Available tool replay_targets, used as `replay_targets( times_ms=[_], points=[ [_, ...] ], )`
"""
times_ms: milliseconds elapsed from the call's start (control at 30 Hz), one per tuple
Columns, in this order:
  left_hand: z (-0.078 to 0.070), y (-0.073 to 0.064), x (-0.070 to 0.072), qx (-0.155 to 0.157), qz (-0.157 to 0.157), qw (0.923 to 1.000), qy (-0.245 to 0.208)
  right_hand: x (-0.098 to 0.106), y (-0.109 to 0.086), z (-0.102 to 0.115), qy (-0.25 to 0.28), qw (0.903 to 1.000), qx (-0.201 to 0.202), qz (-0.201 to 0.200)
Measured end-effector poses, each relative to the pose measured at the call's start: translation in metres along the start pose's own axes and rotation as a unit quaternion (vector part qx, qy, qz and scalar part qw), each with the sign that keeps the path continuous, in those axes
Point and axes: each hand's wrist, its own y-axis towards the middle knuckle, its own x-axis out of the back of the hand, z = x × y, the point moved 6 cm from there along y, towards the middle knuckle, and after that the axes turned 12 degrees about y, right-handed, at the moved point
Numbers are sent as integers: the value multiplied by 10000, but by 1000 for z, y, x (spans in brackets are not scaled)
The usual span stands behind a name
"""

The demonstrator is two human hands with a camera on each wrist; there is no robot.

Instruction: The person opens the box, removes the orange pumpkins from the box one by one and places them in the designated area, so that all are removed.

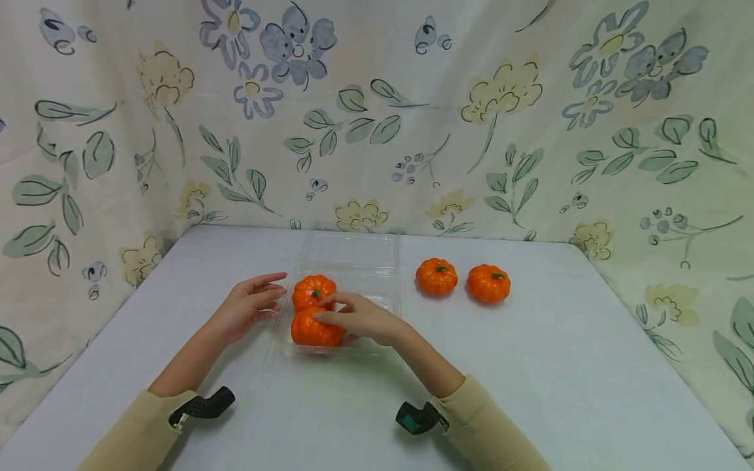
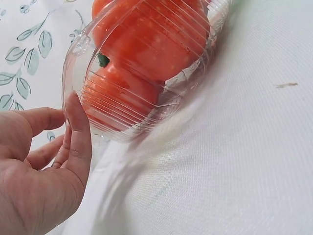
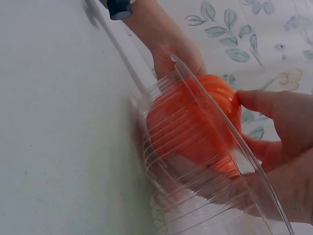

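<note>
A clear plastic clamshell box [image 1: 371, 351] lies with its lid folded back on the table. Inside its left half are two small orange pumpkins, a back one [image 1: 306, 288] with a green stem and a front one [image 1: 312, 330]. My right hand [image 1: 368, 318] reaches into the box and grips the front pumpkin, its thumb and fingers on either side. Ribbed plastic lies in front of this pumpkin [image 3: 190, 122] in the right wrist view. My left hand [image 2: 49, 166] has its fingers loosely extended, with fingertips against the box's left rim.
Two more orange pumpkins, one nearer [image 1: 436, 277] and one farther right [image 1: 488, 284], sit on the white table [image 1: 559, 366] right of the box. A floral curtain [image 1: 377, 144] hangs behind the table and along both sides.
</note>
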Motion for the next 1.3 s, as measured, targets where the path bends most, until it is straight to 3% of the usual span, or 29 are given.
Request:
replay_targets(
  times_ms=[467,1300],
  points=[
    [0,0,1,-13,-20,10000,-27,11,-7,10,298,9995,-4,130],
    [1,1,1,-31,-8,10000,-42,29,-15,16,475,9988,90,-2]
  ],
)
